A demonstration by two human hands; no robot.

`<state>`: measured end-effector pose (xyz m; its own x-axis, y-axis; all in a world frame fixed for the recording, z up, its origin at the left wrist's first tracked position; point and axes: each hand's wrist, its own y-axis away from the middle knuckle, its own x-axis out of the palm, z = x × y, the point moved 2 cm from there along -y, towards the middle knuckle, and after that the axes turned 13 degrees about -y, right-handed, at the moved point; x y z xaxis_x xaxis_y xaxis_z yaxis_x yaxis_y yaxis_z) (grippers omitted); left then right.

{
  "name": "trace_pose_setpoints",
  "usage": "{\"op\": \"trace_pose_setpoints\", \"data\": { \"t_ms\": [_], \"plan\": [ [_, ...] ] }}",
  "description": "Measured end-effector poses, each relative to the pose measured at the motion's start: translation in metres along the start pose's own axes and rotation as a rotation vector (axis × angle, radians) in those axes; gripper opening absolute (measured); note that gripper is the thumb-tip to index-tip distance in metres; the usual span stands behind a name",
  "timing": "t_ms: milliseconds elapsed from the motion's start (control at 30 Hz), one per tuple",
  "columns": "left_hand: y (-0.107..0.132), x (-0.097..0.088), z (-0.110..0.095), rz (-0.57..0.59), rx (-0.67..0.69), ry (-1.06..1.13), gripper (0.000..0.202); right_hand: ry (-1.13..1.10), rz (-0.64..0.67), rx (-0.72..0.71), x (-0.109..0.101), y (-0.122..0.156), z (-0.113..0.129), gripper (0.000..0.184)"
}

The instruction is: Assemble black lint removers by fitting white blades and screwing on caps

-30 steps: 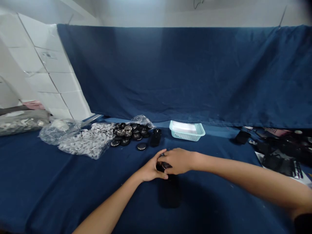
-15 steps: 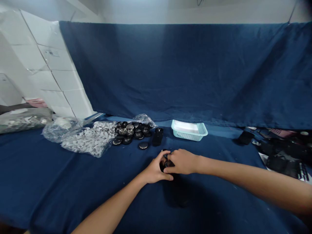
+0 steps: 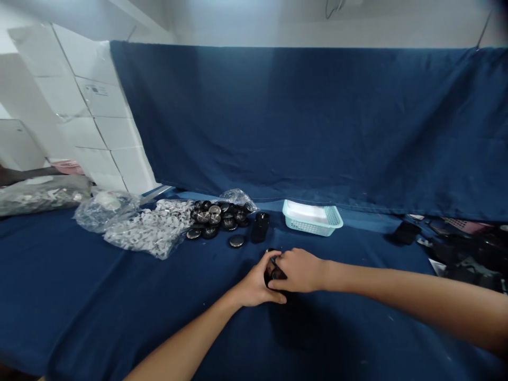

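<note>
A dark, glossy round piece [image 3: 271, 271] is low over the blue cloth at the centre front, mostly covered by my fingers. My left hand [image 3: 256, 283] curls around its left side, thumb along the near edge. From the right, my right hand [image 3: 302, 270] reaches over with thumb and fingers closed on the same piece; whether a smaller part sits between them is hidden. Beyond the hands lie a single black round disc with a silvery rim [image 3: 236, 241] and a black oblong case [image 3: 260, 227].
Several black round discs [image 3: 214, 218] are heaped behind, beside a clear bag of small grey-white pieces [image 3: 148, 230]. A pale blue basket [image 3: 313, 227] holds something white. Dark items [image 3: 472, 259] clutter the right. White boxes [image 3: 107, 100] and a blue curtain [image 3: 301, 121] stand behind.
The view has shifted slightly, so everything sits a little lower and to the right. Both hands keep their hold on the dark round piece, with the right fingers slightly moved.
</note>
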<state>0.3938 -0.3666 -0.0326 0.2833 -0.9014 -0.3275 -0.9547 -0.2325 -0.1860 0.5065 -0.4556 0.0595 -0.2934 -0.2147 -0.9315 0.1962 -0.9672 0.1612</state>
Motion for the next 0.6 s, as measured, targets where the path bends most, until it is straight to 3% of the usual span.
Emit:
{"op": "trace_pose_setpoints", "data": {
  "t_ms": [133, 333, 600],
  "plan": [
    [0.000, 0.000, 0.000, 0.014, 0.008, 0.016, 0.113, 0.025, -0.040, 0.047, -0.006, 0.000, 0.000, 0.062],
    [0.002, -0.002, -0.003, 0.030, 0.021, 0.078, 0.121, -0.120, 0.195, -0.160, -0.029, 0.007, -0.004, 0.035],
    [0.006, -0.003, -0.008, -0.032, 0.039, -0.085, 0.104, -0.017, 0.121, -0.011, -0.015, 0.002, 0.013, 0.042]
  ]
}}
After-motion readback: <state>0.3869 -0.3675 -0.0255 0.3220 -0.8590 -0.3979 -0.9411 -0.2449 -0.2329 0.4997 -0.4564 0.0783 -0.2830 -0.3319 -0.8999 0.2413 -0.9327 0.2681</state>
